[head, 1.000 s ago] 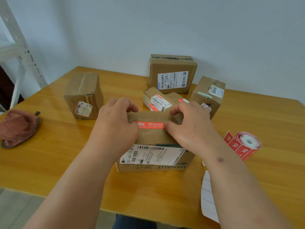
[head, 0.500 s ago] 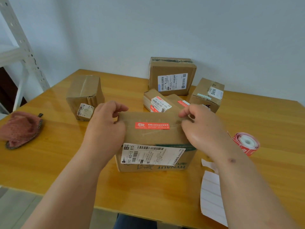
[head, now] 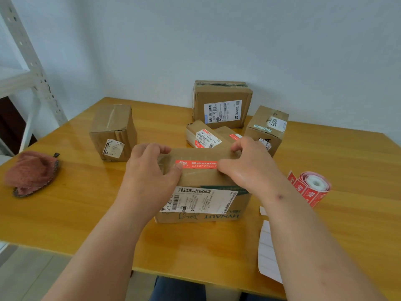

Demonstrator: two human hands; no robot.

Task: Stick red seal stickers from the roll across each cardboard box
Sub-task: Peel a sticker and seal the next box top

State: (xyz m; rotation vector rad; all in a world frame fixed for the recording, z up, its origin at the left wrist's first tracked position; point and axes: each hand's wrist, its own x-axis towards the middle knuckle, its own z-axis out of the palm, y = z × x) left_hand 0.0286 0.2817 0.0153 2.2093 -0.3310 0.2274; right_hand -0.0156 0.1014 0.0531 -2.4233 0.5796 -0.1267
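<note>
Your brown cardboard box with the white barcode label (head: 201, 187) sits on the yellow wooden table (head: 76, 205) right in front of you, and everything else is placed from it: the long red rectangular seal sticker (head: 196, 164) lies flat on its top, long axis running left to right across the box, its printed white text reading toward you. Your left hand (head: 149, 172) curls over the box's left top corner, fingers hooked over the far edge and thumb pressed on the sticker's left end; your right hand (head: 247, 164) grips the right top corner the same way, thumb on the sticker's right end. Half a second ago both thumbs were lifted off and the whole sticker showed; now they are back down on its ends, and the box has not shifted. To the right of the box, apart from it, the roll of red seal stickers (head: 312, 187) lies on its side with a loose tail toward the box; a strip of white backing paper (head: 268, 253) lies near the box's right front corner. Behind the box stand four more brown cardboard boxes (head: 221, 105), and far to its left rests a crumpled pink knitted cloth (head: 30, 172)
</note>
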